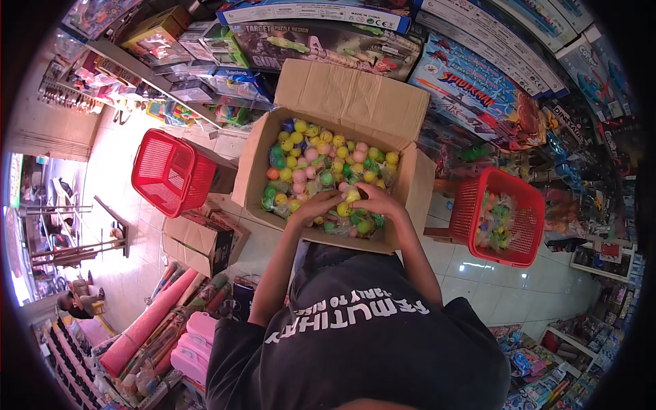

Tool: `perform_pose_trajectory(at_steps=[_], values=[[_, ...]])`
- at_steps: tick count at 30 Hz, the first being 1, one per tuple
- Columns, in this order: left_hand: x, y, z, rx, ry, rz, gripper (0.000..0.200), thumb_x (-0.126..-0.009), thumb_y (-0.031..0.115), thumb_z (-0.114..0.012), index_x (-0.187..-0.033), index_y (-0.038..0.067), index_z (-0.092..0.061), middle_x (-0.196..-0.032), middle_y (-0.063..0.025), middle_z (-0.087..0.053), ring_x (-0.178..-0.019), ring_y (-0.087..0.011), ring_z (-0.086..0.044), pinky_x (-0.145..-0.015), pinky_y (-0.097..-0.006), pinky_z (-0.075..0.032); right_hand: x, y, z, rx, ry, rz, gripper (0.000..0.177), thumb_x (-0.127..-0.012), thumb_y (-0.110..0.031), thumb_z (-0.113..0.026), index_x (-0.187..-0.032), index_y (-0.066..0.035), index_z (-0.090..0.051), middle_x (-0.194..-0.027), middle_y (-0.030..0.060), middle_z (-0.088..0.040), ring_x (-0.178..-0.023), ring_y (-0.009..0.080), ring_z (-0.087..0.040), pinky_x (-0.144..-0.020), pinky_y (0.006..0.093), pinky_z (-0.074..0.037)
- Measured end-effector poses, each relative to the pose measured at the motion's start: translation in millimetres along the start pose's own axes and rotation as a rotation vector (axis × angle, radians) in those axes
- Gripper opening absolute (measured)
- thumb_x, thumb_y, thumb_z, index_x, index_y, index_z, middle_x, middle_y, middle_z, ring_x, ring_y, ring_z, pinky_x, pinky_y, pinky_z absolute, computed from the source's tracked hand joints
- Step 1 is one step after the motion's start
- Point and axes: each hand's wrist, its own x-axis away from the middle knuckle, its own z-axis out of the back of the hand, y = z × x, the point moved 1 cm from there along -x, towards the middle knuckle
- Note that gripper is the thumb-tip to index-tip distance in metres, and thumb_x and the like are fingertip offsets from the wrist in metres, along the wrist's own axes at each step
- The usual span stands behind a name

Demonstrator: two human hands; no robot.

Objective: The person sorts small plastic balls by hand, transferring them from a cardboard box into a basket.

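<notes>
An open cardboard box (415, 184) in front of me is filled with small balls, mostly yellow, green and pink, some in clear plastic bags. Over its near side my two hands meet. My left hand (320, 206) has its fingers closed at a yellow ball (352, 195). From the other side my right hand (380, 201) pinches at the same ball. The fingertips partly hide how each hand grips it.
A red plastic basket (147, 171) stands left of the box. Another red basket (526, 225), holding bagged colourful balls (497, 220), is at the right. Boxed toys (471, 89) line the far shelf. Rolled pink material (147, 324) lies lower left, near a seated person (82, 301).
</notes>
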Motion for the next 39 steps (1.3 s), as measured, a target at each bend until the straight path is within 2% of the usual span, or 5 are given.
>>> perform_pose_trajectory(at_steps=[10,14,18,24,39], values=[[15,5,15,0.103,-0.078,-0.014,0.053,-0.084,0.035,-0.054,-0.121,-0.001,-0.041,-0.113,-0.0084,-0.047,-0.098,-0.0169,-0.050,-0.073,-0.0303,-0.051,-26,13,-11,-0.552,-0.103,-0.162,0.043,-0.082,-0.037,-0.056,-0.106,-0.001,-0.053,-0.100,0.0072,-0.057,-0.091,0.0137,-0.052,-0.076,0.0279,-0.043],[31,17,20,-0.048,0.157,-0.007,0.048,-0.085,0.032,-0.053,-0.119,0.001,-0.042,-0.113,-0.0091,-0.049,-0.099,-0.0171,-0.051,-0.075,-0.0295,-0.048,-36,19,-13,-0.204,0.003,-0.170,0.037,-0.080,-0.037,-0.058,-0.095,-0.003,-0.053,-0.092,0.0096,-0.057,-0.086,0.0177,-0.053,-0.073,0.0288,-0.043],[22,2,34,0.341,0.227,-0.155,0.037,-0.086,0.029,-0.050,-0.107,-0.001,-0.047,-0.101,-0.0066,-0.050,-0.092,-0.0141,-0.051,-0.070,-0.0276,-0.047,-36,27,-25,0.423,0.240,-0.081,0.037,-0.076,-0.028,-0.060,-0.104,-0.007,-0.049,-0.104,0.0127,-0.052,-0.096,0.0256,-0.053,-0.078,0.0372,-0.044],[8,-7,38,0.412,0.308,-0.260,0.028,-0.084,0.024,-0.054,-0.099,0.001,-0.048,-0.092,-0.0041,-0.051,-0.092,-0.0123,-0.048,-0.074,-0.0256,-0.042,-30,33,-39,0.727,0.056,-0.308,0.037,-0.074,-0.009,-0.054,-0.110,-0.010,-0.047,-0.118,0.0145,-0.041,-0.111,0.0332,-0.041,-0.087,0.0432,-0.042],[13,-6,31,0.262,0.235,-0.283,0.056,-0.076,0.020,-0.065,-0.118,-0.002,-0.035,-0.108,-0.0117,-0.046,-0.098,-0.0181,-0.049,-0.074,-0.0271,-0.046,-13,49,-44,0.804,0.388,-0.295,0.027,-0.071,-0.015,-0.058,-0.093,0.001,-0.056,-0.094,0.0201,-0.055,-0.091,0.0336,-0.055,-0.080,0.0419,-0.044]])
